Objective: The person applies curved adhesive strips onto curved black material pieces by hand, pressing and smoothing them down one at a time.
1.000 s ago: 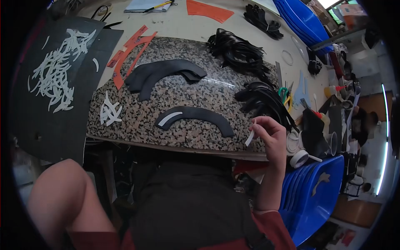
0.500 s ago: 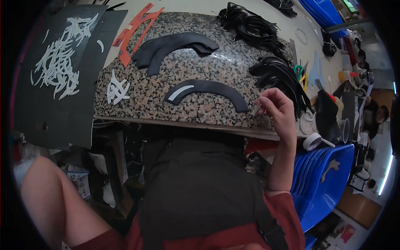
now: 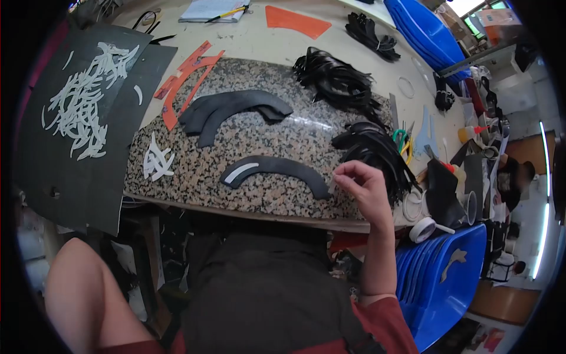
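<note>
My right hand (image 3: 367, 187) is closed in a pinch just above the right end of a curved black piece (image 3: 289, 167). What lies between its fingertips is too small to make out. The curved piece lies flat on the speckled stone slab (image 3: 259, 205), with a white strip (image 3: 241, 172) on its left part. Behind it are several stacked curved black pieces (image 3: 221, 112). A small pile of white strips (image 3: 157, 159) rests on the slab's left side. My left hand is out of view; only the bent arm shows at the lower left.
A dark mat (image 3: 44, 171) at the left bears a heap of white strips (image 3: 82, 112). Orange templates (image 3: 177, 88) lie behind the slab's left side. Bundles of black strips (image 3: 336, 79), scissors (image 3: 401, 137) and white tape rolls (image 3: 422, 230) are at the right. Blue bins (image 3: 457, 277) stand below.
My right hand has moved left, closer to the curved piece's right end. The white strip seen in its fingers earlier can no longer be made out. The head view tilted down and back up.
</note>
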### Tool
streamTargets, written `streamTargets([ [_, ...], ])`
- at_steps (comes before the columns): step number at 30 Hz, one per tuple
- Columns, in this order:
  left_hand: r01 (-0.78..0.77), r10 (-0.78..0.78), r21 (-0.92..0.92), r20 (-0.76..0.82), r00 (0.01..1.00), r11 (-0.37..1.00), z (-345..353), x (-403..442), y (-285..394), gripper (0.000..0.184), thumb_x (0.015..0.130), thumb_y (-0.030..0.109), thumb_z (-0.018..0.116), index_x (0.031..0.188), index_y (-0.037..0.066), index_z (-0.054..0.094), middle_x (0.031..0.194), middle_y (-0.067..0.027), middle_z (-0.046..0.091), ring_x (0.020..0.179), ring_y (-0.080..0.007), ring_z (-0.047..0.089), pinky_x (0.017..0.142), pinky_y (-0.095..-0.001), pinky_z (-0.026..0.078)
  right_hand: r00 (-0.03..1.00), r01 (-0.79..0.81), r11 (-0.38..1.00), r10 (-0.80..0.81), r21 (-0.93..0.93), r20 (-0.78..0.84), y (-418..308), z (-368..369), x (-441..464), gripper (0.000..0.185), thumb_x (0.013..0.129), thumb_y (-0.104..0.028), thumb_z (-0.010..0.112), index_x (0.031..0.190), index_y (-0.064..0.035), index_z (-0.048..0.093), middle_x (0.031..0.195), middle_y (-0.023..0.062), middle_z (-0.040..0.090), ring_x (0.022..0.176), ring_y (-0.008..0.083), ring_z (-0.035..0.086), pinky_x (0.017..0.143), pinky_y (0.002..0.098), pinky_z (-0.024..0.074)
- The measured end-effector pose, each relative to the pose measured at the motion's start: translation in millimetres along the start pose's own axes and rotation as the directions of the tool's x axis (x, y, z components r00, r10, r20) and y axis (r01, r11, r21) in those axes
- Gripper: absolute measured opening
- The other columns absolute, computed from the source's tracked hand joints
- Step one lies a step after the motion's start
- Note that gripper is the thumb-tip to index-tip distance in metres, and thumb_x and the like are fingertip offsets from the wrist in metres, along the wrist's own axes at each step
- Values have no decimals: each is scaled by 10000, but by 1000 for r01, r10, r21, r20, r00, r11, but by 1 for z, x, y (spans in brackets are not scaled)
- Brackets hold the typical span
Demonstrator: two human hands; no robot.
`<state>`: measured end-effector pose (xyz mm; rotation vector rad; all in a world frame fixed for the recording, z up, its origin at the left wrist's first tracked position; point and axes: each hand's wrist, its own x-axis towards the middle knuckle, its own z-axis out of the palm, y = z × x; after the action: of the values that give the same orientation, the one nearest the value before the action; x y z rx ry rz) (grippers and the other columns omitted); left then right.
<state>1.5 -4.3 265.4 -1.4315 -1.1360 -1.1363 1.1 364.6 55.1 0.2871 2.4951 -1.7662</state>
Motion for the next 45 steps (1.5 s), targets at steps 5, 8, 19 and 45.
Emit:
streamTargets([
  [5, 238, -213, -14, -499, 840, 971, 0, -17, 11, 348, 943, 254, 716, 1235, 92, 620, 1410, 37, 618, 1352, -177, 502, 1248, -479, 264, 997, -9, 997, 3, 76, 80, 7, 12, 19, 235, 927, -5, 755, 1145, 11, 669, 853, 5, 724, 778, 42, 612, 713, 224, 487],
  [8, 774, -758, -17, -217, 615, 633, 37, -104, -2, 285, 973, 202, 605, 1211, 45, 619, 1310, -117, 620, 1219, -265, 562, 1119, -462, 394, 983, -66, 991, 45, 118, 176, 13, 12, 31, 316, 919, 2, 765, 1192, 16, 607, 859, 33, 737, 820, 58, 655, 758, 227, 508],
  [19, 631, -696, 348, 550, 462, 693, 157, -258, 9, 359, 822, 122, 785, 1170, 97, 701, 1207, -57, 637, 1127, -283, 584, 965, -427, 517, 978, -60, 998, 55, 17, 202, 24, 15, 42, 278, 904, 1, 777, 1120, 30, 603, 838, 77, 765, 809, 76, 701, 718, 245, 542],
  [45, 520, -668, 457, 656, 351, 722, 155, -238, -5, 589, 904, 428, 753, 1457, 296, 599, 1430, -256, 566, 1309, -458, 525, 1140, -572, 416, 921, 311, 744, -391, -591, -8, -29, -7, 105, 145, 863, -128, 811, 963, -45, 746, 871, 135, 721, 776, 300, 715, 733, 392, 564],
])
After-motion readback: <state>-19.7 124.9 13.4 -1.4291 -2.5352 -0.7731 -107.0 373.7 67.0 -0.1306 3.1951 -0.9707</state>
